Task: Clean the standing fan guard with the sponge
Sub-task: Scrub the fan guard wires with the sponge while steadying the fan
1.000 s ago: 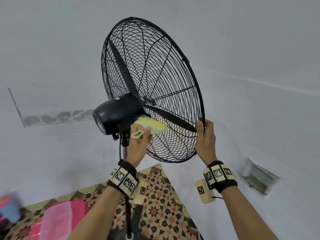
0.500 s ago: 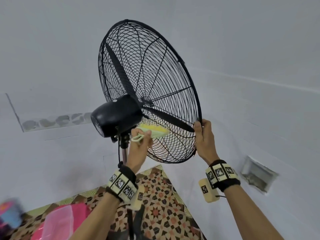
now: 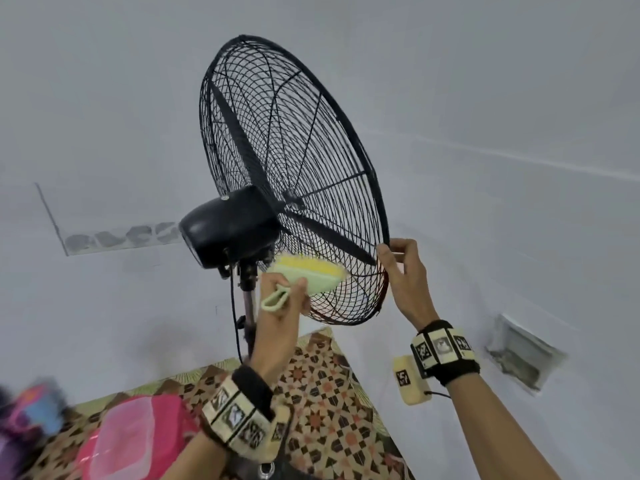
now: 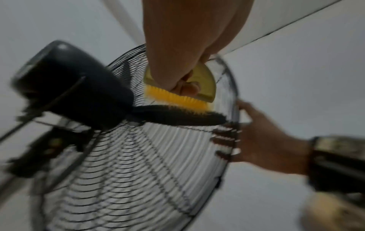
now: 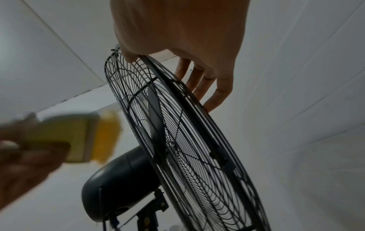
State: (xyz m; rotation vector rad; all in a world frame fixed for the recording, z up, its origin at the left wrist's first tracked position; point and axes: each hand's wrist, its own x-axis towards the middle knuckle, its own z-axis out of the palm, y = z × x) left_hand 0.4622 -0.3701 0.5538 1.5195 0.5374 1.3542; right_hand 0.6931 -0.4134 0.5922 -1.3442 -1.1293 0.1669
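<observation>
The left hand grips the sponge, yellow side up against the low back of the fan guard, beside the motor. The right hand pinches the guard's rim, just right of the sponge. The unwiped wires lie up and away from the left hand, which is nearer them.

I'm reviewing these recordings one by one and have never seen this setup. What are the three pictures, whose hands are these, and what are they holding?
No machine here: a person works with bare hands, wearing a camera on the head and one on each wrist, on bands with printed markers.

The head view looks up at a black standing fan with a round wire guard. The left hand grips a pale green sponge with yellow bristles against the back of the guard, beside the black motor housing. The right hand holds the guard's rim, thumb on one side, fingers on the other.

The left wrist view looks along that hand at the sponge; it is blurred. The right wrist view shows the fingers on the rim.

Below lie a patterned mat and a pink container with a clear lid.
</observation>
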